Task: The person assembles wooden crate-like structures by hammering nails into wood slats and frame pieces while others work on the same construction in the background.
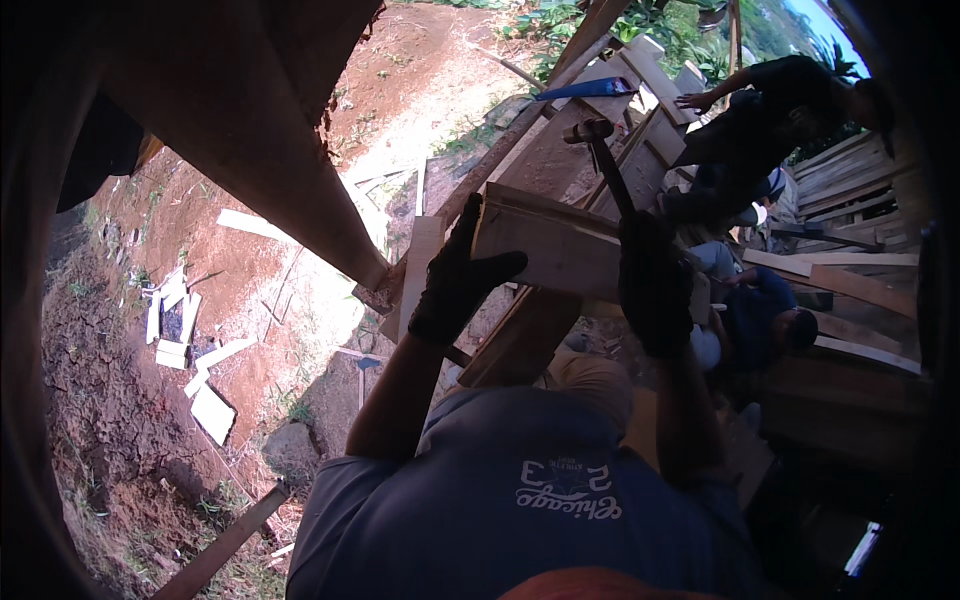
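My right hand (pixel 655 285), in a dark glove, is closed around the handle of a hammer (pixel 612 175). The hammer's head points up and away, above the boards. In front of my chest is a piece built of wooden boards (pixel 550 255), box-like in shape. My left hand (pixel 462 278), also gloved, grips its left end, with the thumb laid across the near face and the fingers along the edge. The lower part of my right hand is close to the piece's right end. Whether a nail stands in the wood is too small to tell.
A thick timber beam (pixel 240 130) slants across the upper left. Planks (pixel 640 165) and a long blue tapered thing (pixel 590 88) lie ahead. One person (pixel 790 110) stands at far right, another (pixel 765 315) crouches nearer. Wood offcuts (pixel 212 412) litter the dirt at left.
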`<state>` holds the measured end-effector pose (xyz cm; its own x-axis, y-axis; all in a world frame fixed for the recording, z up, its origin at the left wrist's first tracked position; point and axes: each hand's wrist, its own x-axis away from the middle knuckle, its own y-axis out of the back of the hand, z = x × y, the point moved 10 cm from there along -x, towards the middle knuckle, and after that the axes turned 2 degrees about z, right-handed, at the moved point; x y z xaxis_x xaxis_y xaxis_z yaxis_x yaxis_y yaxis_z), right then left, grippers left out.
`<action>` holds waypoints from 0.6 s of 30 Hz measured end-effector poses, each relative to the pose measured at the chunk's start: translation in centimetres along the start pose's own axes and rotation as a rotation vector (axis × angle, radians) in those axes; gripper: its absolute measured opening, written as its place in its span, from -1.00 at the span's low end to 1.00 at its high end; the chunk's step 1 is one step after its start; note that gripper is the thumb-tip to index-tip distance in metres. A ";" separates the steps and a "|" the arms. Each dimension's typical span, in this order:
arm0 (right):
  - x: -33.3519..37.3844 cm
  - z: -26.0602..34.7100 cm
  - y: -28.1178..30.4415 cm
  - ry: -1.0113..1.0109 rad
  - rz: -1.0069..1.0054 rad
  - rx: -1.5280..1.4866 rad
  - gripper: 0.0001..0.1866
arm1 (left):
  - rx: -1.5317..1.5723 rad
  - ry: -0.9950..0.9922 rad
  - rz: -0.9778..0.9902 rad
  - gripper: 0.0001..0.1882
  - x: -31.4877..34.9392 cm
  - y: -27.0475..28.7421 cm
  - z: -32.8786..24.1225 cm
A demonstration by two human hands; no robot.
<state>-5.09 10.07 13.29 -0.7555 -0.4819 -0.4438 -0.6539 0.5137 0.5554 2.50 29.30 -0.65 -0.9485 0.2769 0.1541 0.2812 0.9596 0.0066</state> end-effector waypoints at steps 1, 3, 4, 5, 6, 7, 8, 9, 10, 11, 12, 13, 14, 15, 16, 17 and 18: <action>0.8 0.2 -1.6 -0.014 0.040 -0.112 -0.67 | 0.042 0.016 0.007 0.19 0.1 -0.3 -0.4; 2.0 1.0 -4.3 -0.021 0.108 -0.351 -0.67 | 0.134 0.059 -0.004 0.16 0.8 -0.5 -1.2; 2.0 0.9 -4.7 -0.033 0.136 -0.256 -0.72 | 0.017 -0.067 -0.148 0.10 1.3 0.4 -1.8; 0.7 1.2 -3.9 -0.038 0.159 -0.174 -0.75 | -0.106 -0.185 -0.305 0.03 2.5 1.1 -2.0; 0.1 0.8 -3.7 -0.081 0.166 -0.220 -0.77 | -0.232 -0.340 -0.401 -0.04 4.1 1.1 -3.5; -0.4 0.5 -3.5 -0.123 0.172 -0.266 -0.78 | -0.369 -0.480 -0.516 -0.11 6.1 1.0 -4.7; -0.5 -0.3 -3.6 -0.194 0.161 -0.437 -0.80 | -0.498 -0.656 -0.575 -0.18 8.8 0.0 -7.3; -0.6 -0.7 -3.9 -0.257 0.145 -0.612 -0.80 | -0.615 -0.752 -0.483 -0.27 10.1 -1.9 -8.6; -0.5 -0.5 -4.2 -0.241 0.130 -0.493 -0.81 | -0.721 -0.859 -0.384 -0.35 11.2 -4.0 -9.6; 0.0 -0.1 -4.4 -0.217 0.121 -0.370 -0.83 | -0.796 -0.872 -0.129 -0.44 11.2 -7.1 -9.1; 0.4 0.4 -4.3 -0.191 0.107 -0.324 -0.84 | -0.832 -0.922 -0.099 -0.49 10.9 -9.3 -8.7; 0.6 1.0 -4.0 -0.160 0.088 -0.281 -0.86 | -0.870 -0.965 -0.080 -0.53 10.1 -11.6 -8.2; 0.4 0.8 -3.8 -0.140 0.062 -0.296 -0.88 | -0.837 -0.907 -0.113 -0.54 8.5 -12.1 -7.7; -0.3 0.5 -3.5 -0.138 0.037 -0.391 -0.89 | -0.803 -0.849 -0.147 -0.55 7.2 -12.2 -7.1; -0.2 -0.9 -2.7 -0.165 0.043 -0.444 -0.91 | -0.733 -0.815 -0.160 -0.56 6.2 -12.7 -7.1; -0.8 -1.2 -2.5 -0.186 0.021 -0.628 -0.91 | -0.827 -0.847 -0.214 -0.56 6.2 -13.0 -6.2; -1.2 -1.2 -2.7 -0.203 0.005 -0.812 -0.91 | -0.923 -0.875 -0.266 -0.55 6.2 -13.3 -4.9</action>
<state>-2.36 8.41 13.18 -0.8019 -0.3036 -0.5146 -0.4770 -0.1933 0.8574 -6.38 18.04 5.02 -0.6719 0.3607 -0.6469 -0.2650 0.6985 0.6647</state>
